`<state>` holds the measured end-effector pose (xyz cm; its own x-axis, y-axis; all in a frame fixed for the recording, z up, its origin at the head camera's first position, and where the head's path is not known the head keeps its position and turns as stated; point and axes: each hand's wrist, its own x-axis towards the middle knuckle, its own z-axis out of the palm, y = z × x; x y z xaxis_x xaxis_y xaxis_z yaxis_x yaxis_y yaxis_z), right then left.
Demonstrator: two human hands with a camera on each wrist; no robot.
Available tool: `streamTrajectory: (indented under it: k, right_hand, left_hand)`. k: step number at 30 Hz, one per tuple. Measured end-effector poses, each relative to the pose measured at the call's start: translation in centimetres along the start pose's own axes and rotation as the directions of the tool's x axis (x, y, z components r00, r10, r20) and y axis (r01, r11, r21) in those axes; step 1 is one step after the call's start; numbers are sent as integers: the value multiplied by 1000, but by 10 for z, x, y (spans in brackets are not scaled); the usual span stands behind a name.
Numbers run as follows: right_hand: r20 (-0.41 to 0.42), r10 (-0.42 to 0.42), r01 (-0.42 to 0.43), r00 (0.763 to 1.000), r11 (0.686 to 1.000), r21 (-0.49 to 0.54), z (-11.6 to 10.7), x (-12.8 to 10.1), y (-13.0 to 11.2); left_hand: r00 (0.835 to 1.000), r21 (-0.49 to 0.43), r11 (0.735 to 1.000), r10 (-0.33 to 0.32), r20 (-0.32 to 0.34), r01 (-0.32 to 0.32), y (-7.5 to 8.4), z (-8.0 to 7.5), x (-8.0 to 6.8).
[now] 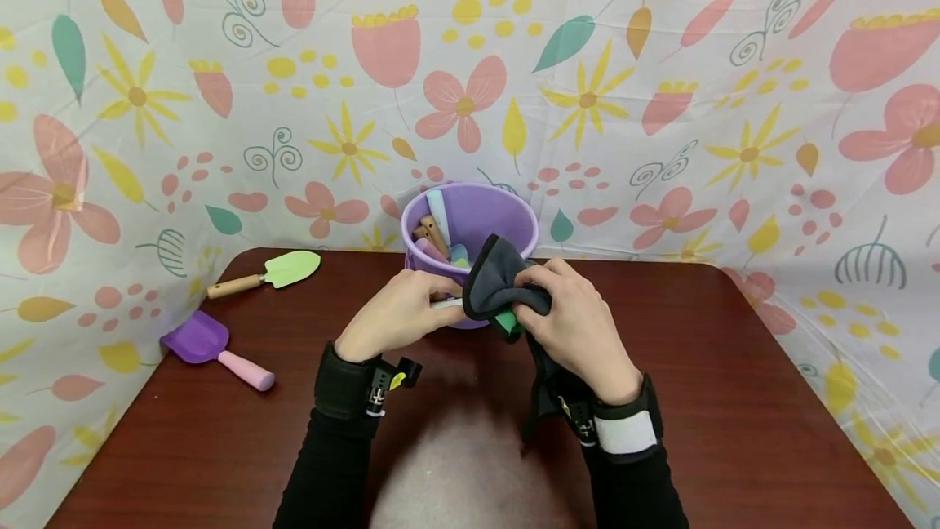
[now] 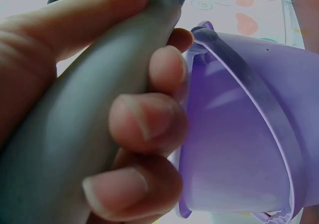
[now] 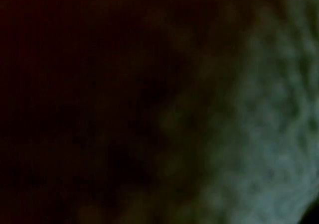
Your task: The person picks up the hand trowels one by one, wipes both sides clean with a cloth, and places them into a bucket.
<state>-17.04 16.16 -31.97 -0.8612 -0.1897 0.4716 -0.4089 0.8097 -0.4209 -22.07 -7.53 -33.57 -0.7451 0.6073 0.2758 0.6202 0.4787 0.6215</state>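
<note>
In front of the purple bucket [image 1: 507,215], my left hand [image 1: 396,317] grips the grey handle [image 2: 65,154] of a small toy tool, fingers [image 2: 147,122] curled round it. The tool's green end [image 1: 507,321] pokes out of a dark grey cloth [image 1: 495,284]. My right hand [image 1: 580,329] holds that cloth bunched round the green end. The bucket [image 2: 239,134] stands just behind the left hand's knuckles and holds several toy tools with wooden and pastel handles [image 1: 435,233]. The right wrist view is dark, filled by cloth close to the lens.
A green trowel with a wooden handle [image 1: 272,272] lies at the table's back left. A purple scoop with a pink handle [image 1: 213,345] lies near the left edge. The dark wooden table [image 1: 734,398] is backed by a flowered sheet [image 1: 661,88].
</note>
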Motion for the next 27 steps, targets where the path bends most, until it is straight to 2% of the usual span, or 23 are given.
streamTrajectory:
  k: [6,13,18,27]
  right_hand:
    - [11,31,-31,999,999,-29,-4,0,8]
    - [6,96,-96,995,995,-29,-14,-1,21]
    - [-14,112,-112,994,993,-27,-18,-2,28]
    - [-75,29,-28,997,999,21,-16,-3,17]
  left_hand:
    - [1000,-5,1000,-3,19,3,-1,0,-1]
    - [1000,-29,1000,-1,15,2,-1,-2,-2]
    - [1000,-41,999,2,12,-2,-2,-1,-1]
    - [998,-56,998,-16,53,19,-1,5,2]
